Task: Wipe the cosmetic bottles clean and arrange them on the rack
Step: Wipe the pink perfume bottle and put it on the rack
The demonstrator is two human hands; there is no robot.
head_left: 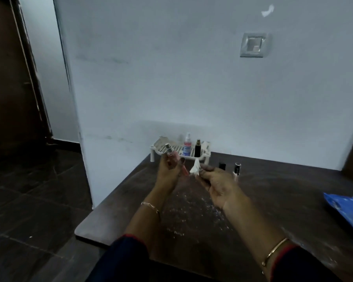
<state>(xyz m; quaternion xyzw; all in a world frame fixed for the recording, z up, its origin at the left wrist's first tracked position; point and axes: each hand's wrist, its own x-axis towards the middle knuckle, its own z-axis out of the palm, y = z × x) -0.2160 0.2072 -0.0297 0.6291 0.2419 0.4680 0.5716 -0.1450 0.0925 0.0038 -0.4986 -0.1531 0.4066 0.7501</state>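
Dark sleeves with red trim enter at the tabletop's [293,180] near edge; a thin bangle [274,251] sits on the right wrist, a bracelet [150,205] on the left. White specks are scattered over the dark tabletop between the forearms. A blue packet [346,212] lies at the right edge.

Left hand [168,174]: raised above the tabletop's middle, its grip closed round a pink spray bottle [172,157], silver cap tilted up and to the left.

Right hand [216,180]: just beside the left, grip pinching a crumpled white tissue [195,169] between fingertips. The tissue is close to the pink bottle; contact cannot be told.

Behind the right hand, two small dark bottles [222,165] [237,167] stand upright on the tabletop, near each other.

White perforated rack [161,148]: at the far left corner, against the wall. On it stand upright a clear spray bottle with a blue label [187,146] and, just to its right, a black bottle [197,150]. Image is blurred; labels unreadable.

Wall behind: a grey switch plate [254,44].
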